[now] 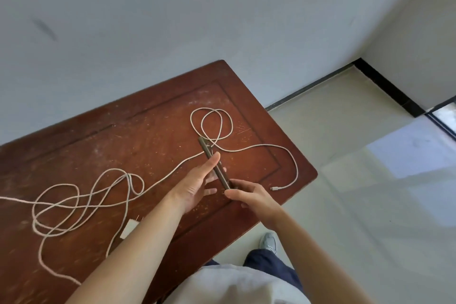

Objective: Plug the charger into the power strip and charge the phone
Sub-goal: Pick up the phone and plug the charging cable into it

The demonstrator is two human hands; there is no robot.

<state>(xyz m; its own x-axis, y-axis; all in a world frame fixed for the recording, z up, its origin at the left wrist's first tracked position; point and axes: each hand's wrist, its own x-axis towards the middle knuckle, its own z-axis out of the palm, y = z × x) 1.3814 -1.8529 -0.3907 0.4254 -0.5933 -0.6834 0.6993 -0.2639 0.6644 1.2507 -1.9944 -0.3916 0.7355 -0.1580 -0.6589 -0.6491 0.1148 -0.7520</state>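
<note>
Two bare hands hold a phone (pixel 215 166) edge-on above the right part of a worn reddish-brown wooden table (pixel 153 136). The phone appears as a thin dark bar running from upper left to lower right, so its screen cannot be seen. The left hand (pixel 197 186) supports it from the left side: the thumb lies stretched along the upper edge, and the other fingers are loosely spread beneath and behind the body, their tips showing on the far side. The right hand (pixel 249 196) takes the phone's near, lower end, with thumb and forefinger pinched on that corner and the remaining fingers curled under.

A long pale braided charging cable (pixel 153 181) sprawls across the tabletop. It forms a double loop just beyond the phone's far end, then sweeps right and curves down to its small connector (pixel 273 189), which lies free on the wood near the table's right edge, just beside the right hand but not touching it. To the left the cable tangles into several large loops. The white charger plug (pixel 130 227) lies flat on the table near the front edge, partly hidden by the left forearm, its prongs pointing away. No power strip is within view.
</note>
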